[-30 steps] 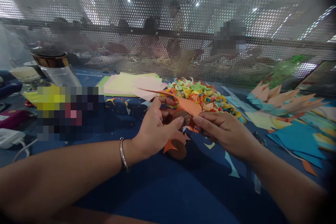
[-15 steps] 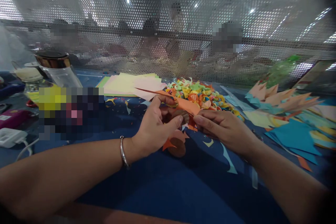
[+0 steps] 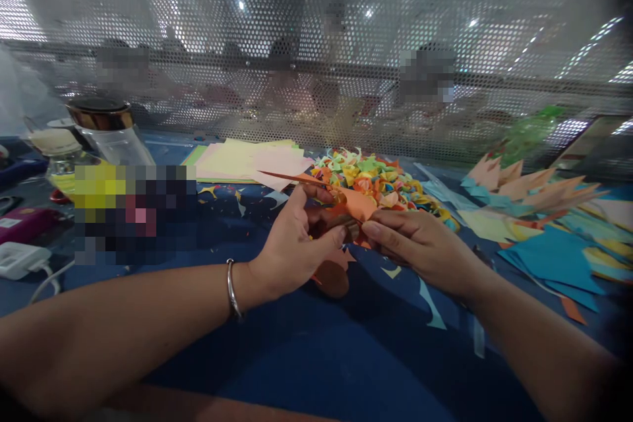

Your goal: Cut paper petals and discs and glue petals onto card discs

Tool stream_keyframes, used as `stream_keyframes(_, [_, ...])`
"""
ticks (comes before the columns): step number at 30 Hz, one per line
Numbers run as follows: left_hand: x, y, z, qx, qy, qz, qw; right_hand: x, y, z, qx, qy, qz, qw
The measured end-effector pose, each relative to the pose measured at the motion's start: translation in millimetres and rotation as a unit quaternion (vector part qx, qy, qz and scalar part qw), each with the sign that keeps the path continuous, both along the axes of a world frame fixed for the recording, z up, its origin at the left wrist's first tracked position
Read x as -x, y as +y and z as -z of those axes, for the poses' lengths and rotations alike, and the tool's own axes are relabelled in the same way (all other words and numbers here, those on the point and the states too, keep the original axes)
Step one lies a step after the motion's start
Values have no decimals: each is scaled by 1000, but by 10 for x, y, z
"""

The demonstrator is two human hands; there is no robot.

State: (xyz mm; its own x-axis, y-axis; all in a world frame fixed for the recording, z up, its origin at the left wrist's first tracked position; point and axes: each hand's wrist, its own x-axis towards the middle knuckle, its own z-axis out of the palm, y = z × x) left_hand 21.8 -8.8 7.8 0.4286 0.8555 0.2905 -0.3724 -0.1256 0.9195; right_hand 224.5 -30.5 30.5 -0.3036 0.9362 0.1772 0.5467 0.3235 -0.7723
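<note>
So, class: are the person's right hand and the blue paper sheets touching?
Apart: the head view shows dark blue tabletop plainly between the right hand and the blue paper sheets.

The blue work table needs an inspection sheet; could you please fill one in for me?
Surface: dark-blue tabletop, small paper scraps scattered.
Job's things: orange paper sheet, brown rounded piece held with it; brown oval piece below.
Clutter: multicoloured heap of paper offcuts, pastel paper stack.
Hands: left hand holds sheet and rounded piece; right hand pinches the sheet's edge.
Cables: white cable at white plastic adapter.
Surroundings: grey perforated metal panel behind.
</note>
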Motion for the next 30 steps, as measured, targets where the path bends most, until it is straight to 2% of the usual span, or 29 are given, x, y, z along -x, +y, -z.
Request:
stream_keyframes(12, [-22,25,40,35,-38,34,998,-45,16,32,-25,-38,-18,999])
stream_keyframes(24, [-21,24,46,31,-41,29,998,-45,16,2,-50,-48,-25,997])
stream_keyframes(30, [-11,6,12,28,11,24,999,-67,23,45,-71,-53,-24,996])
